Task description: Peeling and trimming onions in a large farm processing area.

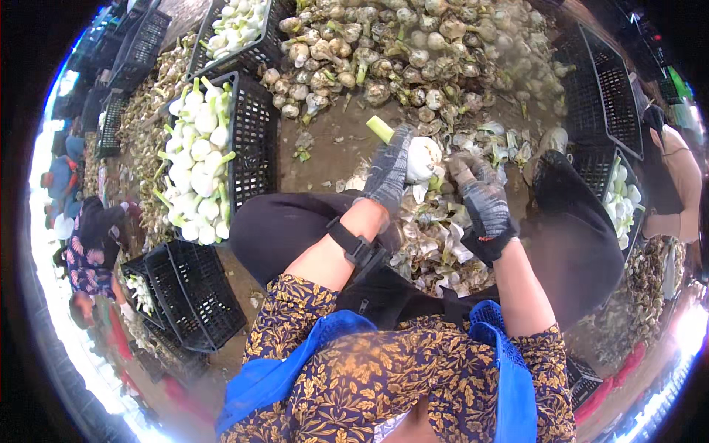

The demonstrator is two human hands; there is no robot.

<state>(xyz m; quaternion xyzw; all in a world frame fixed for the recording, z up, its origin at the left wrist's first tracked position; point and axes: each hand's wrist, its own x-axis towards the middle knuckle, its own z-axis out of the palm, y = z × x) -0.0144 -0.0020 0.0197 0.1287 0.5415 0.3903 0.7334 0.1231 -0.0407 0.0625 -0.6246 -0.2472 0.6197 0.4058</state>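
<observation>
My left hand (388,173), in a grey glove, grips a white garlic bulb (424,159) by its long pale-green stem (379,128), the stem tilted up to the left. My right hand (480,196), gloved with soiled fingertips, is curled just right of the bulb; what it holds, if anything, I cannot make out. Under both hands, between my legs, lies a pile of papery peelings (436,251), with more leafy scraps (495,144) just beyond.
Unpeeled bulbs (413,52) heap ahead. A black crate of white bulbs (233,148) stands left, another crate (199,295) behind it. More crates (613,88) line the right. People (96,251) sit at far left; another person (676,177) is at far right.
</observation>
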